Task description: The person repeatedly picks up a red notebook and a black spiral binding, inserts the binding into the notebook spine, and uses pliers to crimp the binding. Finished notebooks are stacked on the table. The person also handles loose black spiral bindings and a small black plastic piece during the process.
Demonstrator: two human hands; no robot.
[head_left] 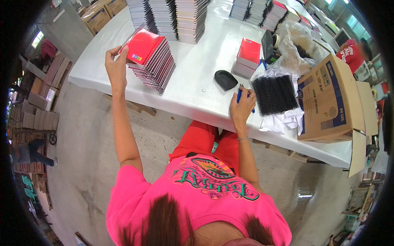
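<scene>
At the left of the white table, a tall leaning stack of red spiral-bound notebooks [158,67] stands near the front edge. My left hand [116,67] is closed at the left edge of the top red notebook [143,46], thumb and fingers pinching its coil side. Farther right, my right hand [243,107] rests low over the table edge, fingers wrapped round a blue-handled hand tool that looks like pliers [239,96]. Beside its tip lies a rounded black object [225,80]. To the right of that hand is a bundle of black spiral binding coils [274,95] on crumpled white wrapping.
Tall stacks of bound notebooks [191,20] stand at the back. A short red-topped pile [248,51] sits beyond the black object. An open cardboard box [328,100] occupies the right end, with clear plastic bags [293,49] behind it. Another person [353,53] is at far right.
</scene>
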